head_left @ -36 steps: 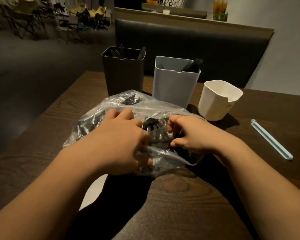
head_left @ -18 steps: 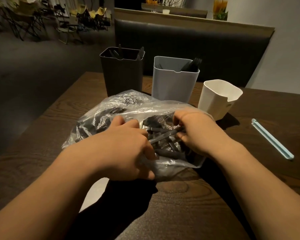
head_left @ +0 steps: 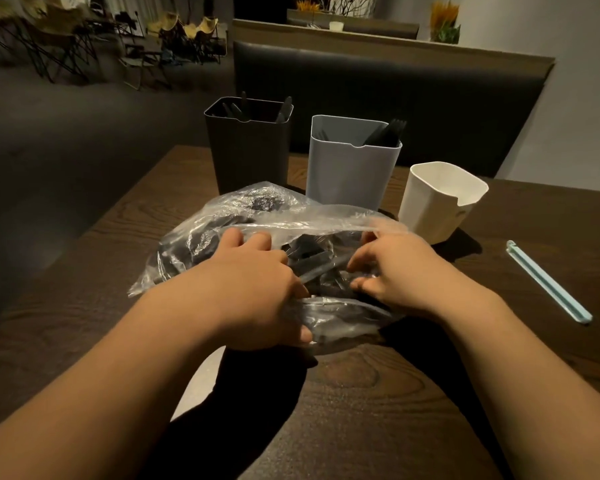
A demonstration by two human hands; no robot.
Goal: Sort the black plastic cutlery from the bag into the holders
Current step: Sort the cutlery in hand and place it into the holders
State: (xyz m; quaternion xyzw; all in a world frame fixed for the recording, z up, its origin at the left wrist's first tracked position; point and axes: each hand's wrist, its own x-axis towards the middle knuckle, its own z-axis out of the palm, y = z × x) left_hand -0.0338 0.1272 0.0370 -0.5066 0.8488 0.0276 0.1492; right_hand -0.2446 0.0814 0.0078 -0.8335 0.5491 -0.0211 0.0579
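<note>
A clear plastic bag [head_left: 243,216] full of black plastic cutlery [head_left: 312,261] lies in the middle of the dark wooden table [head_left: 378,393]. My left hand [head_left: 253,292] grips the bag's near-left edge, fingers curled over the film. My right hand [head_left: 395,271] sits inside the bag's opening with its fingers bent among the cutlery handles; I cannot tell whether it holds a piece. Behind the bag stand three holders: a black one [head_left: 246,154] with a few pieces in it, a grey one [head_left: 350,171] with forks sticking out, and a white one [head_left: 437,202].
A pale blue bag clip [head_left: 548,282] lies on the table to the right. A dark padded bench back [head_left: 395,91] runs behind the holders. The table's left edge drops off to a dark floor.
My right hand has pushed further into the bag and spread the opening wider. The bag's top film has lifted and stretched. My left hand stays on the near-left edge.
</note>
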